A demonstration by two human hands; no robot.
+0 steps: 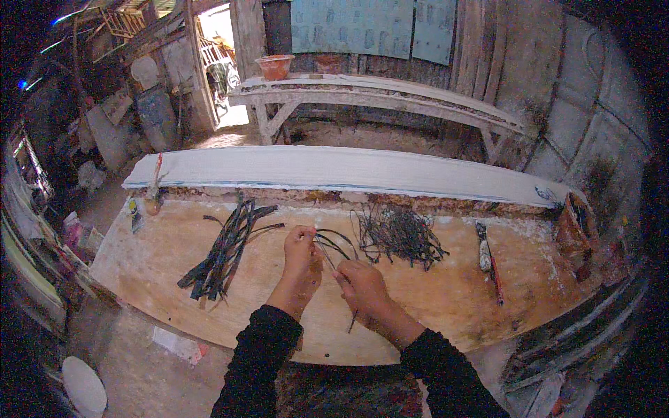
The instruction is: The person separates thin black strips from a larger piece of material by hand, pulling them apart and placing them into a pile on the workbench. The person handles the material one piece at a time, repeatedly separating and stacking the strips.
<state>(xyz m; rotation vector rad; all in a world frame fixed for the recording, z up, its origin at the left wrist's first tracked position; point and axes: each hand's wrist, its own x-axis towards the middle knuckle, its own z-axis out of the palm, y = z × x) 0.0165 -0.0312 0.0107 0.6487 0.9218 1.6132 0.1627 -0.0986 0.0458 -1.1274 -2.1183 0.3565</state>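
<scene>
Over the middle of a wooden work board (279, 320), my left hand (301, 261) is closed, its fingertips pinching thin black strips (334, 241). My right hand (368, 291) is closed lower and to the right, gripping the same strips. A taut length runs between the two hands, and looser lengths arch beyond them. One dark end hangs below my right palm. To the left of my hands lies a bundle of wider, flat black strips (224, 251). On the right, a tangled pile of thin black strips (403, 235) rests on the board.
A knife-like tool with a wrapped handle (483, 256) and a red pencil-like stick (497, 279) lie at right. A long white slab (334, 167) spans the board's far side. A brown pot (577, 221) stands at its right end. Behind is a bench (390, 99) with an orange bowl (276, 67).
</scene>
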